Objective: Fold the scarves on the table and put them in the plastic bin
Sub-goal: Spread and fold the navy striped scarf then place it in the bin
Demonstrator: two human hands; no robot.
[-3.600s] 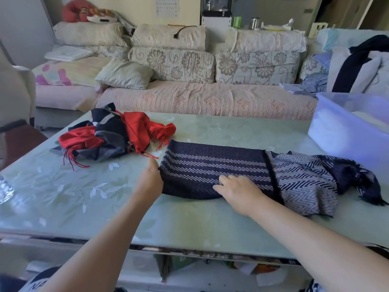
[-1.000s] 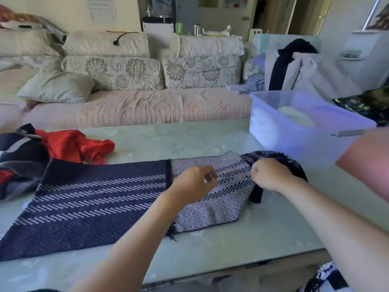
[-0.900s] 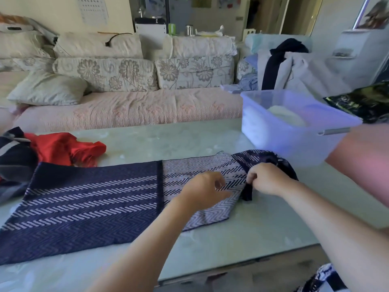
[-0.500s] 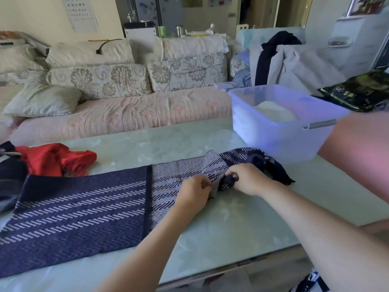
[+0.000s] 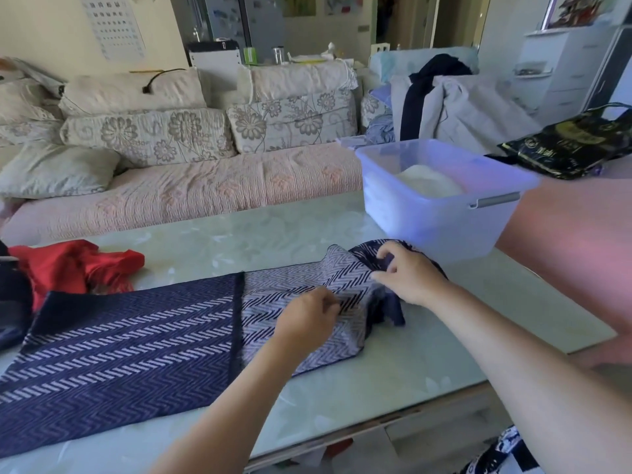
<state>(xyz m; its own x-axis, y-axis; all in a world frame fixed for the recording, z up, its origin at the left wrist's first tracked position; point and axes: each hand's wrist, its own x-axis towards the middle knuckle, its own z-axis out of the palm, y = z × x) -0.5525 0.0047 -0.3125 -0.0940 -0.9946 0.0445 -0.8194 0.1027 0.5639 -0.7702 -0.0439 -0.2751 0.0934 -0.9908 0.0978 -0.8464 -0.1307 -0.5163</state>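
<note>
A: Where is the scarf?
B: Flat on the counter, its bunched end just before the plastic bin. Fingers of my left hand pinch the pale section; those of my right hand grip the dark end nearest the bin.
A: Risk?
B: An uneven pull may skew the fold.

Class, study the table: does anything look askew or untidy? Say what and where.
The navy herringbone scarf lies flat except its right end, bunched and twisted where the right hand and left hand grip it, beside the translucent plastic bin. A red fringed scarf sits crumpled, unfolded, on the pale green table, far left.
</note>
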